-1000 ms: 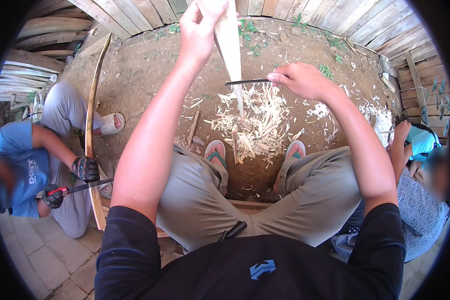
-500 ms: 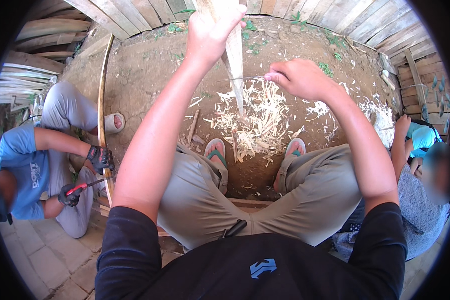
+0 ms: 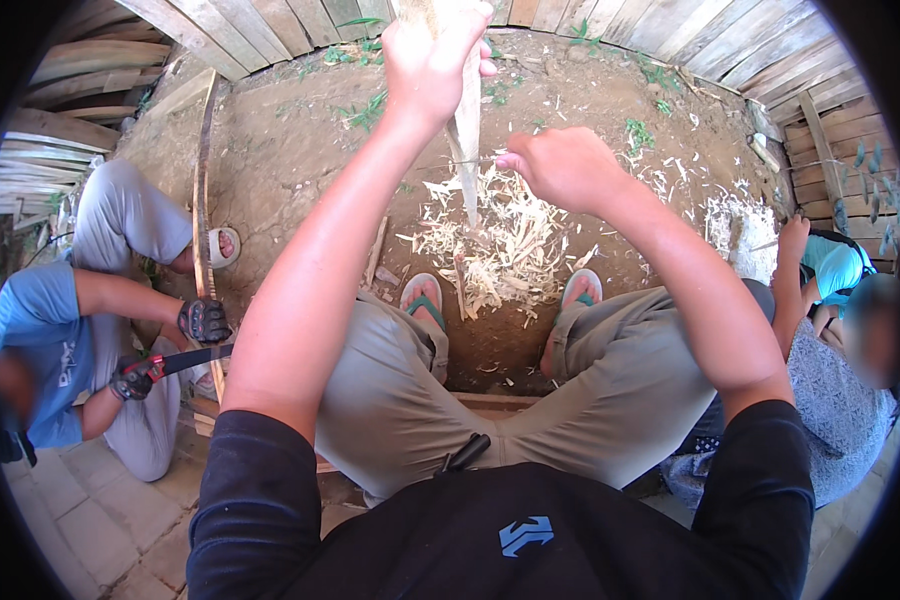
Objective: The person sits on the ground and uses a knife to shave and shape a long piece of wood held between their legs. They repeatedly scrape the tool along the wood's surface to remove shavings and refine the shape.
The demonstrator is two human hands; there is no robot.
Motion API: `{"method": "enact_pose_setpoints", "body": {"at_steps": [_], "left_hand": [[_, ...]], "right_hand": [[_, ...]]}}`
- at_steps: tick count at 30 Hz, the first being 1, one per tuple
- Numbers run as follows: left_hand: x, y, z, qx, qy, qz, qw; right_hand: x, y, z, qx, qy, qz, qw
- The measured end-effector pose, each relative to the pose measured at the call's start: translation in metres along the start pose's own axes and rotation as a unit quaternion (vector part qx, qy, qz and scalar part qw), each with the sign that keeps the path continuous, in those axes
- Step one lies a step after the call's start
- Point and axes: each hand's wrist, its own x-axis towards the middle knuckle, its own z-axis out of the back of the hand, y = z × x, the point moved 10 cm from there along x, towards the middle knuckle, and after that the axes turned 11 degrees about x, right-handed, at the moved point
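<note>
My left hand [image 3: 432,55] grips the upper end of a pale wooden stick [image 3: 465,135] that stands nearly upright, its lower tip on the dirt between my feet. My right hand [image 3: 562,165] is shut on the handle of a thin-bladed knife [image 3: 470,161], whose blade lies across the stick about halfway down. A heap of pale wood shavings [image 3: 500,250] covers the ground under the stick, in front of my sandalled feet [image 3: 425,298].
A person in a blue shirt [image 3: 40,340] crouches at the left, gloved hands on a long curved wooden strip [image 3: 203,200] and a red-handled blade [image 3: 170,362]. Another person [image 3: 840,330] sits at the right. A plank fence [image 3: 670,30] bounds the dirt patch.
My left hand and the stick have shifted a little to the right. My right hand with the knife has moved down the stick. The person at the left has slid a gloved hand along the strip.
</note>
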Motion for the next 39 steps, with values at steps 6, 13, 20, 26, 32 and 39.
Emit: {"method": "enact_pose_setpoints", "body": {"at_steps": [6, 13, 20, 26, 32, 39], "left_hand": [[-0.004, 0.011, 0.014, -0.038, -0.037, 0.018, 0.998], [-0.001, 0.016, 0.007, -0.043, -0.038, 0.037, 0.998], [-0.002, 0.012, 0.012, -0.052, -0.030, 0.024, 0.998], [-0.001, 0.032, 0.019, -0.064, -0.051, 0.040, 0.996], [-0.002, 0.021, 0.000, -0.075, -0.021, 0.039, 0.996], [-0.016, -0.005, -0.014, -0.025, 0.038, 0.000, 0.999]], "right_hand": [[-0.012, 0.001, 0.017, -0.011, -0.002, -0.026, 1.000], [0.008, -0.026, -0.042, -0.039, 0.046, -0.026, 0.998], [-0.002, -0.018, 0.001, 0.009, 0.022, -0.026, 0.999], [-0.004, -0.025, 0.017, 0.036, -0.003, -0.002, 0.999], [0.019, -0.042, -0.044, -0.039, 0.059, -0.011, 0.997], [0.002, -0.035, 0.006, 0.075, 0.050, -0.012, 0.996]]}}
